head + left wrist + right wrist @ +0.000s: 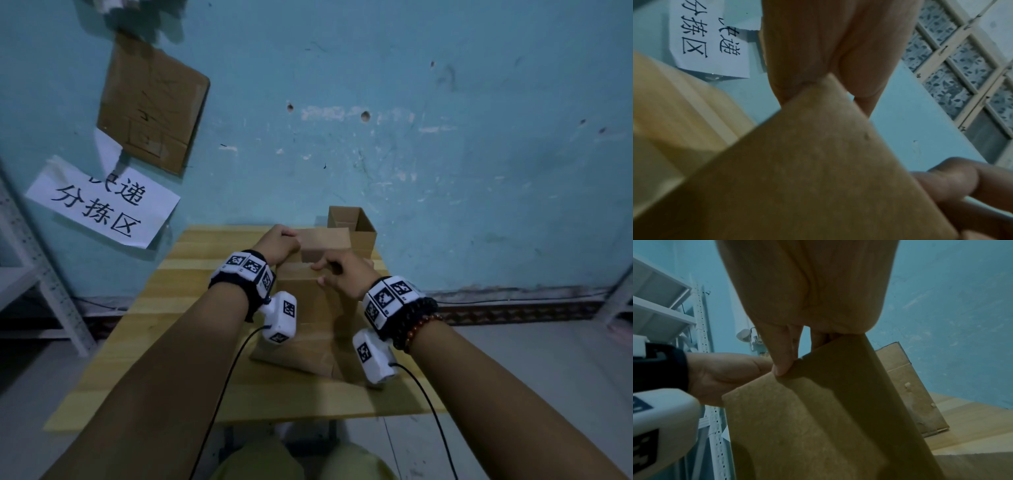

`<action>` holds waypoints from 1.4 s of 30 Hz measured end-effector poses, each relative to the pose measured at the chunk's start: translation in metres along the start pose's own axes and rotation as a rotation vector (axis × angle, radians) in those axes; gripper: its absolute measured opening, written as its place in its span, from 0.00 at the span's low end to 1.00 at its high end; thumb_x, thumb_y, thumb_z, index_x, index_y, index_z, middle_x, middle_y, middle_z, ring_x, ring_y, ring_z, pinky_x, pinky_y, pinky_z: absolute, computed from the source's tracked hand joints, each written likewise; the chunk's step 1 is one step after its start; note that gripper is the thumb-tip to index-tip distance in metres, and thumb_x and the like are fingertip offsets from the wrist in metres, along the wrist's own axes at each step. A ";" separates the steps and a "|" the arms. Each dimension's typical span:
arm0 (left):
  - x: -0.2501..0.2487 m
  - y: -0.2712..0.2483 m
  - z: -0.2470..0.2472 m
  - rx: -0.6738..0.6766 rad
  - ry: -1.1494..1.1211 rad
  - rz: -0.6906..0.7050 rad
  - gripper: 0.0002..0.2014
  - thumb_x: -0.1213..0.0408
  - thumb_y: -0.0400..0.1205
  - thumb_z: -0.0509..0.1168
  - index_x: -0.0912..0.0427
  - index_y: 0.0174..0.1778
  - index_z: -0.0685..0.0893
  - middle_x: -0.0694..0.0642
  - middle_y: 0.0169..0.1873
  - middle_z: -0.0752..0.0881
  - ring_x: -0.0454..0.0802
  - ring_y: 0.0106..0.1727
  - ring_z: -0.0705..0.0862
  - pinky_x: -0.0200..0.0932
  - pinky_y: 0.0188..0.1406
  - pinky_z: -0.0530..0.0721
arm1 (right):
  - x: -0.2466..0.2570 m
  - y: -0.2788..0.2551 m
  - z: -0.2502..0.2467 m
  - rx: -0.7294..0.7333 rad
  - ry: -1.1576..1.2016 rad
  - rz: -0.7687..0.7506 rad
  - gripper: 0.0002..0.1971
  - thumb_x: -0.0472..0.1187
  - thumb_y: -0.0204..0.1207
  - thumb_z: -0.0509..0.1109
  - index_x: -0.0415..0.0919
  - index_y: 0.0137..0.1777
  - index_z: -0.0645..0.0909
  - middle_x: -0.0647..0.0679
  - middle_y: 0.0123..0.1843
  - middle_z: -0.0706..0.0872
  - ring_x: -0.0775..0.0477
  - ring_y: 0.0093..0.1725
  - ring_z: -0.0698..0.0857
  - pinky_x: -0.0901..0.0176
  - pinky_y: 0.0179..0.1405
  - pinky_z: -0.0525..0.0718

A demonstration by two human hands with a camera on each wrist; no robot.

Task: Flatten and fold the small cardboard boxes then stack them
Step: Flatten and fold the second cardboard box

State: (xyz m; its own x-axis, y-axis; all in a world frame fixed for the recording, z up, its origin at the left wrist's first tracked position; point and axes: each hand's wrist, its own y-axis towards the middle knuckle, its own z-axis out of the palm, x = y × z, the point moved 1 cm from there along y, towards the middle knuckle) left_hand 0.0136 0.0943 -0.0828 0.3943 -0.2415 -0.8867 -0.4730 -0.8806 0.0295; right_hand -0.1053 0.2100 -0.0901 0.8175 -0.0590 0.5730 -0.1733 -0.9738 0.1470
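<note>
Both hands, left hand (pixel 279 244) and right hand (pixel 344 274), pinching top edge of cardboard box (pixel 310 308), mid-frame on desk (pixel 191 308). Best pressed evenly along creases; open box (pixel 352 228) waiting behind.

I see a pale wooden table (pixel 191 342); on it stand an open cardboard box (pixel 352 229) at the back and a nearer box (pixel 308 308).
</note>
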 end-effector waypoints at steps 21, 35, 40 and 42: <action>0.018 -0.039 -0.013 0.232 0.116 0.028 0.29 0.38 0.83 0.39 0.46 0.63 0.80 0.55 0.75 0.68 0.54 0.79 0.63 0.57 0.80 0.57 | 0.009 -0.014 0.006 -0.168 -0.054 -0.003 0.22 0.39 0.74 0.71 0.52 0.67 0.73 0.50 0.66 0.77 0.42 0.69 0.68 0.56 0.63 0.63; 0.041 -0.025 0.001 0.275 0.130 0.032 0.21 0.56 0.84 0.45 0.35 0.70 0.71 0.60 0.75 0.67 0.59 0.75 0.66 0.52 0.76 0.66 | 0.010 -0.024 0.012 -0.500 -0.315 -0.225 0.17 0.29 0.53 0.80 0.45 0.30 0.74 0.50 0.32 0.79 0.45 0.37 0.81 0.60 0.39 0.50; 0.042 -0.023 -0.001 0.223 0.274 0.088 0.21 0.63 0.85 0.45 0.40 0.62 0.79 0.60 0.69 0.69 0.59 0.71 0.66 0.51 0.75 0.63 | 0.010 -0.022 0.014 -0.499 -0.395 -0.317 0.17 0.28 0.45 0.82 0.41 0.26 0.77 0.46 0.30 0.82 0.43 0.31 0.81 0.59 0.35 0.71; 0.042 -0.023 0.000 0.210 0.270 0.064 0.19 0.67 0.87 0.46 0.45 0.61 0.79 0.60 0.64 0.68 0.60 0.68 0.67 0.47 0.71 0.65 | 0.013 -0.021 0.007 -0.389 -0.468 -0.301 0.11 0.33 0.55 0.82 0.38 0.36 0.84 0.42 0.41 0.83 0.39 0.40 0.84 0.57 0.33 0.74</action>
State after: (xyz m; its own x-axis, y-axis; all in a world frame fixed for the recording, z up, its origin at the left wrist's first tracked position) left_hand 0.0405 0.1044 -0.1204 0.5398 -0.4172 -0.7311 -0.6442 -0.7638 -0.0398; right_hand -0.0876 0.2278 -0.0910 0.9975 0.0285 0.0651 -0.0142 -0.8178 0.5753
